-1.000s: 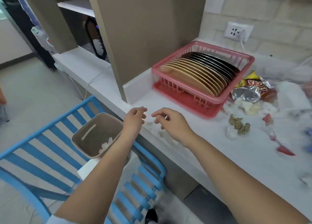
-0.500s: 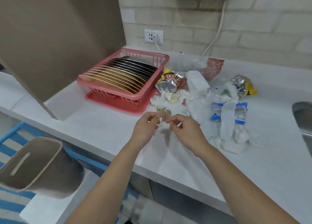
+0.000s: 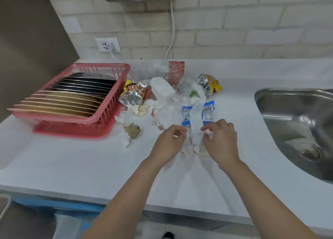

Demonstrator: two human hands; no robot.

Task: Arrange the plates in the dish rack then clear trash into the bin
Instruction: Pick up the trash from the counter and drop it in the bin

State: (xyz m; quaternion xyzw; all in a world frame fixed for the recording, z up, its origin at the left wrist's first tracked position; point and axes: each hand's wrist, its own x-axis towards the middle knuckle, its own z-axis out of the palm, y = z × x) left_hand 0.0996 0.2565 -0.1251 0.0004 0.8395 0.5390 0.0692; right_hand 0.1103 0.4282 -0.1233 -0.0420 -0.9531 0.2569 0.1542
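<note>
White counter (image 3: 75, 166) across mid-frame; steel sink (image 3: 295, 123) at right edge. Pink dish rack (image 3: 100, 120) left of centre, packed with upright plates (image 3: 72, 98). Wrappers and tissues (image 3: 196, 112) heaped at centre. Left hand (image 3: 169, 145) and right hand (image 3: 220, 141) just below, fingers loosely curled, empty.

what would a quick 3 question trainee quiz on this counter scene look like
1. True or false: the plates stand on edge in the pink rack.
2. The sink is on which side of the trash pile? A) left B) right C) behind it
3. Fill in: the white strip lies across a ____ wrapper.

Key:
1. True.
2. B. The rack sits at the left of the pile, the sink at the right.
3. Blue. The left hand and right hand hover on either side of the strip's near end, fingers curled; whether they pinch anything is unclear.
</note>
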